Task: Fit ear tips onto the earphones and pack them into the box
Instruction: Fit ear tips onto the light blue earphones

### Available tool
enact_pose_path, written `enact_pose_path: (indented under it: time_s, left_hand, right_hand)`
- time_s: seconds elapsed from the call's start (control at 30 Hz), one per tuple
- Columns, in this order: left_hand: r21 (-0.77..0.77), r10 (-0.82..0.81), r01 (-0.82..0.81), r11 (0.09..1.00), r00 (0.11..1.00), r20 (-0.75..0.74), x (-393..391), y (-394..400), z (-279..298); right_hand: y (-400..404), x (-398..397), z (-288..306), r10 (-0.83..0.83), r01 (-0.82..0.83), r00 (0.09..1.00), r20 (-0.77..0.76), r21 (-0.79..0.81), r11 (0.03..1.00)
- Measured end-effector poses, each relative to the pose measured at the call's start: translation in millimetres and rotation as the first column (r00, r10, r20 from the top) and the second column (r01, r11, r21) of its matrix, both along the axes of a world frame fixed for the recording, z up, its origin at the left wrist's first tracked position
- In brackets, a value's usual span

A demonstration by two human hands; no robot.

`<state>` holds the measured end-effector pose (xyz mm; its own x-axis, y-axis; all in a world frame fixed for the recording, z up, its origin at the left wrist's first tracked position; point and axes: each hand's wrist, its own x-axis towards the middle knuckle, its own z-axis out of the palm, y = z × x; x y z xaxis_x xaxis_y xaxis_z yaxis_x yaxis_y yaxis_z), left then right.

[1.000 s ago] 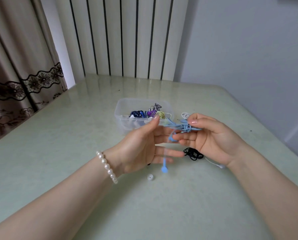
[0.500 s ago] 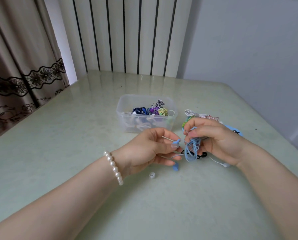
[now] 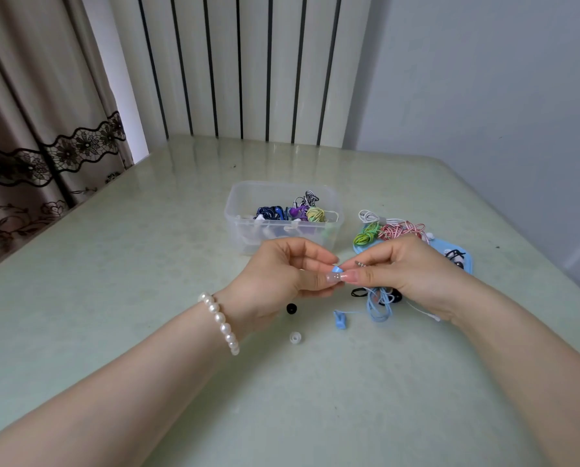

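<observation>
Table (image 3: 147, 298), blue earbud (image 3: 336, 268) half-hidden between fingers (image 3: 329, 277)

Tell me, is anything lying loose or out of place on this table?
Yes: two ear tips, one black and one white, lie loose on the table beneath the left hand, apart from any earphone. The second blue earbud also lies loose.

One head-worn wide-angle view looks forward and down across the bench (image 3: 147, 264). Both forearms reach in from the bottom edge, close below. The far wall fills the top.
</observation>
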<state>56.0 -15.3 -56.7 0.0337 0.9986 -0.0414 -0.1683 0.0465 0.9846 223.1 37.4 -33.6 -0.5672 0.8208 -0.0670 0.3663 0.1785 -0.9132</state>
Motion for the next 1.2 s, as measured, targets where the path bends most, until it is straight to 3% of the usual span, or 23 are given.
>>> enact_pose_path:
  time_s: [0.27,0.37,0.43,0.5,0.57,0.77,0.9,1.07,1.2]
  left_hand:
    - [-0.110,-0.013,0.026,0.994,0.993,0.119,-13,1,9]
    - [-0.090,-0.009,0.010,0.996,1.000,0.017,-19,2,12]
    - [-0.020,0.042,-0.046,0.999,0.982,-0.184,-28,5,13]
    - [0.078,0.145,-0.123,0.989,0.876,-0.460,-44,10,13]
    - [0.109,0.166,-0.125,0.986,0.771,-0.615,-58,12,13]
    - [-0.020,-0.037,0.033,0.999,0.648,-0.760,-74,10,13]
    - [-0.031,-0.056,0.054,0.998,0.573,-0.818,-73,10,13]
    - [-0.048,-0.093,0.119,0.992,0.406,-0.909,-63,10,9]
    - [-0.057,-0.102,0.134,0.989,0.358,-0.928,-61,9,8]
  right_hand:
    - [-9,-11,-3,0.051,-0.029,0.993,-0.103,0.208,0.978]
    - [-10,-14,-4,0.051,-0.026,0.992,-0.119,0.208,0.978]
    - [-10,-14,-3,0.044,-0.021,0.991,-0.129,0.178,0.984]
    - [-9,-11,0,0.002,0.021,0.991,-0.135,0.167,0.986]
    - [-6,-7,2,-0.073,0.101,0.981,-0.179,0.155,0.983]
    - [6,4,6,-0.238,0.280,0.915,-0.326,0.089,0.956]
    - [4,1,3,-0.231,0.269,0.914,-0.332,0.072,0.960]
    - [1,-6,-4,-0.190,0.217,0.943,-0.273,0.073,0.973]
    - [0,-9,-9,-0.168,0.192,0.953,-0.251,0.075,0.978]
